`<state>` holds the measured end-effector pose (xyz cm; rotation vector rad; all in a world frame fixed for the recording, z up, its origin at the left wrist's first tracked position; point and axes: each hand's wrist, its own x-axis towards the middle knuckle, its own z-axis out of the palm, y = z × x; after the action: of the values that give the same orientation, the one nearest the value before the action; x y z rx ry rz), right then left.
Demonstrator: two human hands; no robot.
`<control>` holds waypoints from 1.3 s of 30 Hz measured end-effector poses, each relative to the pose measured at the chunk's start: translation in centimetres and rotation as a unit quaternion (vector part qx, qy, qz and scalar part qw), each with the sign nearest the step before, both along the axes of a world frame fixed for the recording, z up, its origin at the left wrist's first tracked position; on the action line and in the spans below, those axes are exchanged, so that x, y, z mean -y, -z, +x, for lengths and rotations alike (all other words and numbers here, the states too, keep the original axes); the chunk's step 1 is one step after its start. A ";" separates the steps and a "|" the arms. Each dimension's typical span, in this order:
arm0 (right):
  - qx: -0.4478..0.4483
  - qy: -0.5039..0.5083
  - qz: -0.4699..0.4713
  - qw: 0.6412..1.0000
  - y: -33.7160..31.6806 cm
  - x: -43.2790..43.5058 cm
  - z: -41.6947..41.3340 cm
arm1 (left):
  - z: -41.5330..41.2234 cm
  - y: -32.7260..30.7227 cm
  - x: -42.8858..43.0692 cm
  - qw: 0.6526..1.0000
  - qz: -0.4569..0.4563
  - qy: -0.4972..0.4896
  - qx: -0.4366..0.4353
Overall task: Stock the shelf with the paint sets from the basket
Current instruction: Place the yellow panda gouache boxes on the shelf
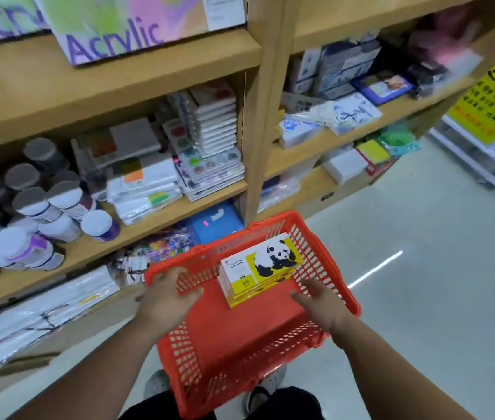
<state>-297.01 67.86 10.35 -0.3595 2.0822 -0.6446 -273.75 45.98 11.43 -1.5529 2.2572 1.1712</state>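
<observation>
Left hand (167, 294) grips basket (273, 223) rim; paint sets (260, 268) lie beside right hand (322, 301).

Jars (64, 195) with white lids stand in a bunch, and flat white packs (146, 183) lie stacked just beside them. Big boxes (113, 25) up high say "Acrylic". A yellow sign (494, 95) shows far to the right, by the pale floor (437, 313).

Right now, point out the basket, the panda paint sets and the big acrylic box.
basket (240, 334), head view, bare floor inside.
paint sets (273, 259), head view, panda on the top box.
acrylic box (113, 34), head view, printed front face.
</observation>
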 end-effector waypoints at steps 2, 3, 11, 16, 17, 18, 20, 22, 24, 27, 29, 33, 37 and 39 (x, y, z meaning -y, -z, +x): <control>0.007 0.021 -0.006 1.000 2.0 0.3 -1.6 | -2.0 2.6 -0.6 0.999 0.041 -0.037 0.003; 0.005 0.028 -0.011 1.000 3.1 0.6 -2.4 | -2.8 3.9 -0.9 0.996 0.064 -0.059 0.001; -0.055 0.054 -0.042 0.996 12.9 6.2 -6.5 | -8.2 15.5 -1.1 0.953 0.223 -0.203 -0.014; -0.135 0.055 0.034 0.989 16.3 8.1 -6.3 | -10.6 20.4 -1.1 0.887 0.327 -0.323 -0.045; -0.146 0.048 0.050 0.987 16.6 8.2 -6.2 | -10.8 21.0 -1.2 0.881 0.339 -0.327 -0.044; -0.152 0.040 0.059 0.986 16.8 8.3 -6.2 | -10.9 21.5 -1.3 0.877 0.349 -0.327 -0.043; -0.158 0.026 0.065 0.985 17.1 8.3 -6.0 | -11.0 22.2 -1.7 0.873 0.354 -0.332 -0.055; -0.165 0.023 0.065 0.984 17.3 8.3 -5.6 | -10.8 22.6 -2.0 0.871 0.343 -0.345 -0.075; -0.170 0.032 0.063 0.983 17.4 8.3 -5.1 | -10.3 22.7 -2.2 0.872 0.331 -0.351 -0.083; -0.155 0.058 0.064 0.984 17.6 8.3 -4.4 | -9.2 22.8 -2.6 0.873 0.323 -0.354 -0.091; -0.136 0.094 0.061 0.984 17.7 8.4 -4.4 | -8.9 23.0 -2.7 0.867 0.329 -0.361 -0.097; -0.145 0.074 0.057 0.985 18.1 8.6 -5.1 | -8.9 23.2 -2.5 0.866 0.336 -0.356 -0.101; -0.151 0.061 0.047 0.985 18.6 8.7 -4.7 | -8.8 23.2 -2.4 0.872 0.334 -0.344 -0.099; -0.137 0.080 0.044 0.986 18.8 8.7 -4.4 | -8.8 23.1 -2.5 0.872 0.336 -0.341 -0.099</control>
<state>-301.43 59.13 -8.44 -0.2424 2.4128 -0.6228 -282.52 48.45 -11.64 -1.9803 1.0981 2.0701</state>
